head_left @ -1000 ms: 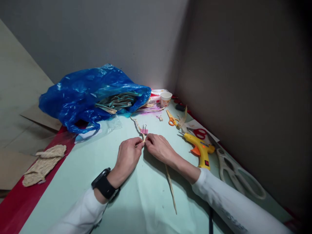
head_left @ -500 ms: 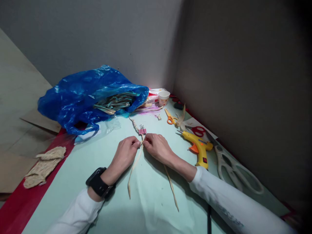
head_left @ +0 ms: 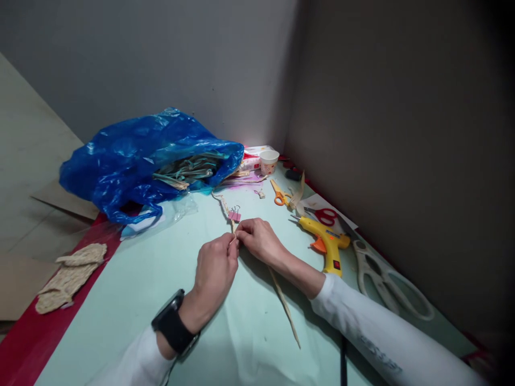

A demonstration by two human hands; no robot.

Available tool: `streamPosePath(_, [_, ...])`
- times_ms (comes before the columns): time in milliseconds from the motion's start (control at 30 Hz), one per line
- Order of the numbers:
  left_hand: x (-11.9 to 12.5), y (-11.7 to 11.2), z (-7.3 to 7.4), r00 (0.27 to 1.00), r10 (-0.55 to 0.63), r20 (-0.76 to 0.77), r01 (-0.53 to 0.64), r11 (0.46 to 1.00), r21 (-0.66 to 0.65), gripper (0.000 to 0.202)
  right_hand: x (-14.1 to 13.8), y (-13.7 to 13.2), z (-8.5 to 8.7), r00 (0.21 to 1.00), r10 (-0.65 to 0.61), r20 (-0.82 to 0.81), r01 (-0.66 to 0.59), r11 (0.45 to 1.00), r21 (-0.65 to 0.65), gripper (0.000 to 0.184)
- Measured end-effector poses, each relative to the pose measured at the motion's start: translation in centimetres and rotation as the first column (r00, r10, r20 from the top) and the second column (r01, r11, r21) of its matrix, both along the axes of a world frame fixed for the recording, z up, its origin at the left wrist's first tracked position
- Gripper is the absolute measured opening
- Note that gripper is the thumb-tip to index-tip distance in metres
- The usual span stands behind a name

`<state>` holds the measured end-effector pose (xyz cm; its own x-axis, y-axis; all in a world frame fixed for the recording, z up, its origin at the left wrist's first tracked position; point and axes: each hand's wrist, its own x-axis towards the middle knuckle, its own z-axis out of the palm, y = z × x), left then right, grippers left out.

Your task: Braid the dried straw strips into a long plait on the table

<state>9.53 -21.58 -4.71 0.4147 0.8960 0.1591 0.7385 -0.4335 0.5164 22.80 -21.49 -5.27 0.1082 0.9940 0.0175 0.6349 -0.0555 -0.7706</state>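
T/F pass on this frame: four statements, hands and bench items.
1. The left hand and the right hand both pinch the straw braid just below the pink binder clip. True.
2. The yellow glue gun lies left of the left hand. False: it lies right of the right hand.
3. A black watch sits on the left wrist. True.
4. The blue bag is empty. False: dried strips show in its mouth.

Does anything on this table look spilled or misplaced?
A pink stain smears the table by the blue bag, whose strips spill out. The glue gun lies on its side. The left hand and right hand pinch the braid.
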Motion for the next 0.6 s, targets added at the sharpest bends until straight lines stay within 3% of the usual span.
streamPosePath(133, [0.2, -0.8, 0.2, 0.963, -0.018, -0.269, 0.061, 0.987, 0.152, 0.029, 0.3, 0.2, -0.3, 0.997, 0.0, -0.079, 0.001, 1.0, 0.011, 0.017])
streamPosePath(233, [0.7, -1.6, 0.2, 0.836, -0.015, -0.548, 0.162, 0.962, 0.221, 0.038, 0.4, 0.2, -0.6, 0.99, -0.006, -0.139, 0.005, 1.0, -0.005, 0.018])
streamPosePath(300, [1.3, -2.4, 0.0, 0.775, -0.011, -0.632, 0.201, 0.952, 0.23, 0.043, 0.4, 0.2, -0.9, 0.985, -0.014, -0.172, 0.011, 1.0, -0.018, 0.018])
streamPosePath(367, [1.8, -3.3, -0.2, 0.746, -0.003, -0.666, 0.236, 0.936, 0.259, 0.045, 0.4, 0.4, -1.2, 0.98, -0.02, -0.198, 0.016, 1.0, -0.025, 0.016])
streamPosePath(467, [1.9, -4.1, 0.5, 0.762, -0.037, -0.647, 0.262, 0.931, 0.255, 0.044, 0.4, 0.7, -1.6, 0.974, -0.017, -0.228, 0.012, 1.0, -0.025, 0.011])
streamPosePath(600, [-0.2, -1.8, 3.7, 0.866, -0.238, -0.44, 0.255, 0.967, -0.02, 0.024, 0.7, 0.9, -1.7, 0.952, 0.004, -0.305, -0.014, 0.999, -0.03, 0.011])
